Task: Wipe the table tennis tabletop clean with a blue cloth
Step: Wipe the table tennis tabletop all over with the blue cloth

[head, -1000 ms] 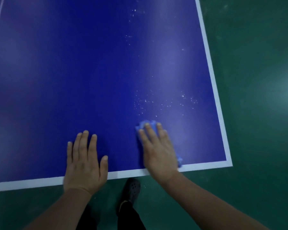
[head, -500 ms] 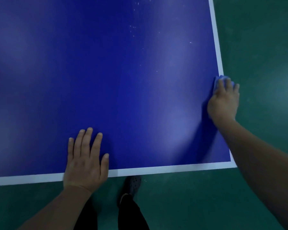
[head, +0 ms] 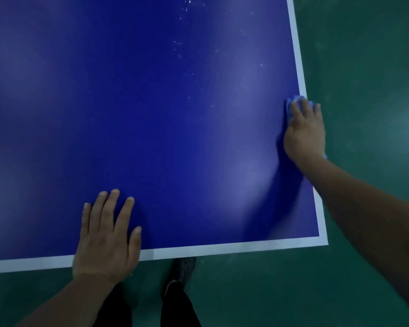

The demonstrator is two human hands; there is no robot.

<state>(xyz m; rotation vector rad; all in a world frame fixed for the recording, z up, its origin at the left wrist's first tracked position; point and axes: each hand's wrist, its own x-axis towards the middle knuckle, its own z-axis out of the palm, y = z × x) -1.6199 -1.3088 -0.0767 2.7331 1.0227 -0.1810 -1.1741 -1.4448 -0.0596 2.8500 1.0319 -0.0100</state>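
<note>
Step in hand: wiping the right edge of the table tennis worktop [head: 151, 114], centre right of the frame.
Right hand [head: 304, 133]: fingers fairly flat, pressing the blue cloth [head: 293, 100] onto the white side line [head: 295, 43]; the cloth peeks out beyond the fingertips.
Left hand [head: 106, 234]: open, fingers spread, palm flat on the worktop at the near edge, lower left, holding nothing.
Left to clean: white specks [head: 182, 43] scattered at upper centre and upper right.
Next move, judged: carry the cloth up-frame and inward over those specks, keeping pressure even.
</note>
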